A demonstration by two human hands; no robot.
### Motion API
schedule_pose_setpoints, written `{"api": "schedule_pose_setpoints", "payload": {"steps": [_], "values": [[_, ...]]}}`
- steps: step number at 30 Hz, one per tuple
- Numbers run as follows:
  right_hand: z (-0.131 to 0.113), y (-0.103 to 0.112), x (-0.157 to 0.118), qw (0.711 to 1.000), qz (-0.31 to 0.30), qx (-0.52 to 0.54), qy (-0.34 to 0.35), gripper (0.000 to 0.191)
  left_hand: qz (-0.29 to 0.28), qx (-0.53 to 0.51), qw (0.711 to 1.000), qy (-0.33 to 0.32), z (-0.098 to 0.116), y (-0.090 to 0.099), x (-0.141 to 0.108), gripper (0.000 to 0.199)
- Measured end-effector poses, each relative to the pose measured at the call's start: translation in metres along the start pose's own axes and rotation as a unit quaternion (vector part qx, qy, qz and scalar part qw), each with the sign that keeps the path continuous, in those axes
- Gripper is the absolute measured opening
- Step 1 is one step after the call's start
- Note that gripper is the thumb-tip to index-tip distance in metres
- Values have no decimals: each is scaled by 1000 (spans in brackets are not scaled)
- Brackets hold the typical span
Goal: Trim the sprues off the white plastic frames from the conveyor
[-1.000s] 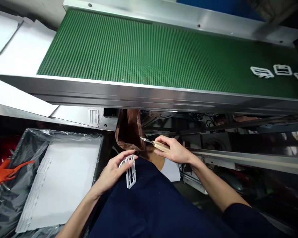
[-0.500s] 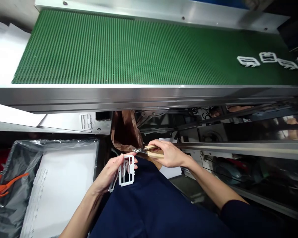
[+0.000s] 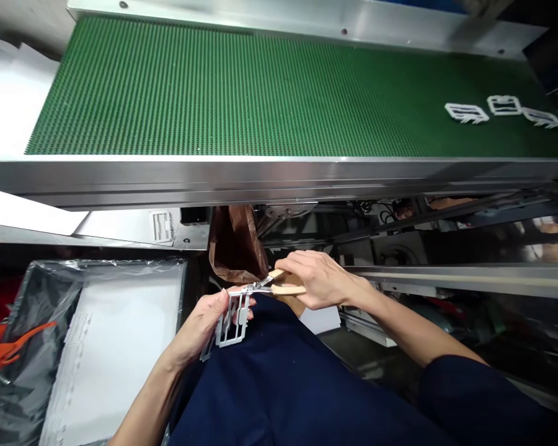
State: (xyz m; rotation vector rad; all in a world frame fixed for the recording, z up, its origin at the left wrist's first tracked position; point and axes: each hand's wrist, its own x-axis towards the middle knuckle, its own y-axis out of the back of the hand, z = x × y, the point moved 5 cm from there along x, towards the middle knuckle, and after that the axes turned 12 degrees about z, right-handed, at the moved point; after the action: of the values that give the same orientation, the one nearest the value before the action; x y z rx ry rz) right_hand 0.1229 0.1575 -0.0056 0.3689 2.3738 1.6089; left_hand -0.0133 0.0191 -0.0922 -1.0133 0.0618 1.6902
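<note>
From the head view, a white plastic frame (image 3: 232, 322) is clamped in the left hand (image 3: 204, 328), with the tips of wood-handled snips (image 3: 286, 288), gripped closed-fingered in the right hand (image 3: 320, 279), set at its top edge (a green conveyor belt (image 3: 214, 93) runs above).

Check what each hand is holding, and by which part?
The left hand grips a white plastic frame by its upper part. The right hand holds small snips by their wooden handles, tips at the frame's top edge.

two hands (image 3: 318, 279), one pair of snips (image 3: 286, 289)
</note>
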Motion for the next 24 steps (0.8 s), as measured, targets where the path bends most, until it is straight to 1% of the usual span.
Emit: {"api": "schedule_pose_setpoints", "payload": {"steps": [5,9,15,18,20,21,24], "values": [[0,-1,3,1000,-8,-6,10,29,-8,17,1000,-2,-4,2,1,49],[0,1,4,1000,-11,-16,13,23,-13,20,1000,1,-4,2,1,50],[1,6,5,1000,-6,-17,5,14,-14,25,1000,8,-1,-1,1,53],[3,4,4,1000,-2,4,-4,9,-16,25,999,10,-1,-3,5,54],[7,2,2,999,8,40,-35,11,-9,18,1000,10,1,-2,8,52],[9,1,1,996,18,63,-62,14,-1,8,1000,10,2,0,10,51],[17,4,-6,977,65,131,-154,23,48,-11,999,12,13,7,12,50]]}}
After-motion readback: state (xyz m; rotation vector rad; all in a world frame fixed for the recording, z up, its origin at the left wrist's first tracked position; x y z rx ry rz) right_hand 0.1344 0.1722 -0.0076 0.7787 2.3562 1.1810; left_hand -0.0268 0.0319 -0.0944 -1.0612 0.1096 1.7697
